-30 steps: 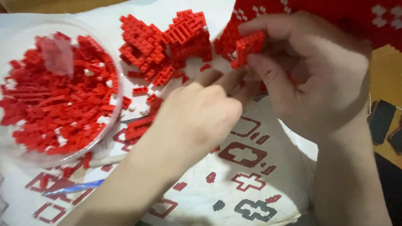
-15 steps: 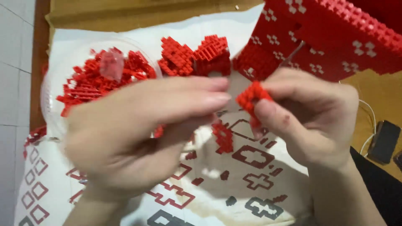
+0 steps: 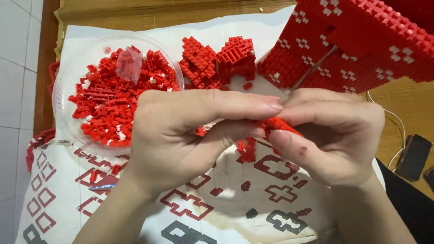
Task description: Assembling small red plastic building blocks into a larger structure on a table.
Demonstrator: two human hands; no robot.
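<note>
My left hand (image 3: 181,131) and my right hand (image 3: 334,135) meet fingertip to fingertip over a white cloth (image 3: 226,208). Between them they pinch a small cluster of red mini bricks (image 3: 278,124), mostly hidden by the fingers. Just beyond the hands lies a partly built red brick piece (image 3: 217,61). A large red brick model (image 3: 357,40) with white cross marks fills the upper right. A clear round bowl (image 3: 68,81) heaped with loose red bricks sits at the left.
Loose red bricks (image 3: 246,151) lie scattered on the patterned cloth under the hands. A dark phone (image 3: 413,156) with a white cable rests on the wooden floor at the right. White tiles run along the left edge.
My hands have come together: the left fingertips now touch the small red cluster that the right hand alone held half a second ago. The view has tilted so the bowl shows more fully.
</note>
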